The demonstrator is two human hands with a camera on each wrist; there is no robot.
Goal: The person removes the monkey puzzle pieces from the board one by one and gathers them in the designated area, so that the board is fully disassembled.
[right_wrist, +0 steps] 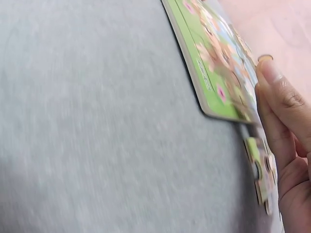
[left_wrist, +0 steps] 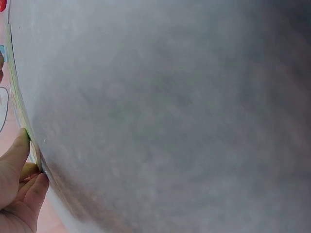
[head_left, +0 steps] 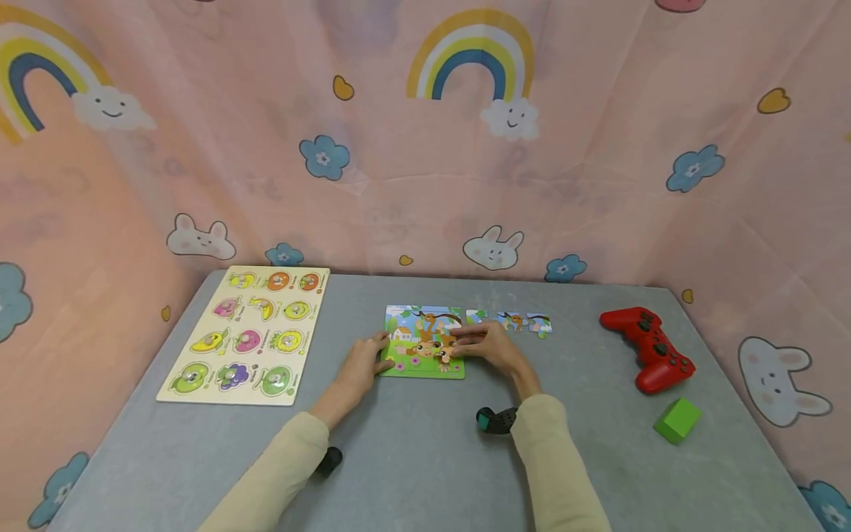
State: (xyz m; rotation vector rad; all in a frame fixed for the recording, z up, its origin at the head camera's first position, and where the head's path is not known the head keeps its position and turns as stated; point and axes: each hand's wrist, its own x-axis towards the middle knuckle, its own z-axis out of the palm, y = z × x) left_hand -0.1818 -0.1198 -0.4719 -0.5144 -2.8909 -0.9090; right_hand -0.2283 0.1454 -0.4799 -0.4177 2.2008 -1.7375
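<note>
A jigsaw board (head_left: 407, 369) with a cartoon animal picture and a green lower border lies in the middle of the table. At its left edge, my left hand (head_left: 360, 363) pinches the board between thumb and fingers; the left wrist view shows this grip on the thin edge (left_wrist: 35, 153). My right hand (head_left: 490, 346) is over the board's right side. Between its thumb and forefinger it pinches a puzzle piece (right_wrist: 265, 58), whose rounded tip shows in the right wrist view. Loose puzzle pieces (head_left: 539, 324) lie just right of the board, partly behind my right hand.
A cream fruit knob-puzzle board (head_left: 255, 355) lies at the left. On the right are a red game controller (head_left: 648, 349) and a green block (head_left: 677, 420). A pink patterned curtain (head_left: 412, 199) hangs behind the grey table (head_left: 425, 473).
</note>
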